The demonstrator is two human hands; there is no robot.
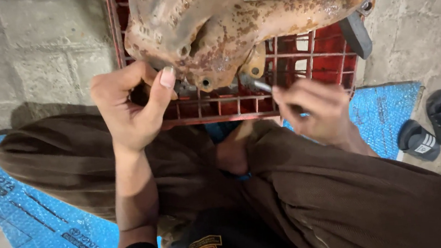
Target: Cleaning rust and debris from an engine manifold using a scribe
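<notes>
A big rusty cast metal part (232, 26) with arms and bolt holes lies on an upturned red plastic crate (307, 72). My left hand (130, 108) grips the part's lower left edge, thumb pressed on the rusty rim. My right hand (313, 110) is blurred and closed around a thin metal tool (260, 85) whose shiny tip points at the underside of the part near a bolt hole. I sit with my brown-trousered knees (291, 187) just below the crate.
A blue printed mat (42, 227) lies under me on a concrete block floor. A pair of black slippers (431, 125) sits at the right. A dark grey block (356, 34) hangs off the part's right arm.
</notes>
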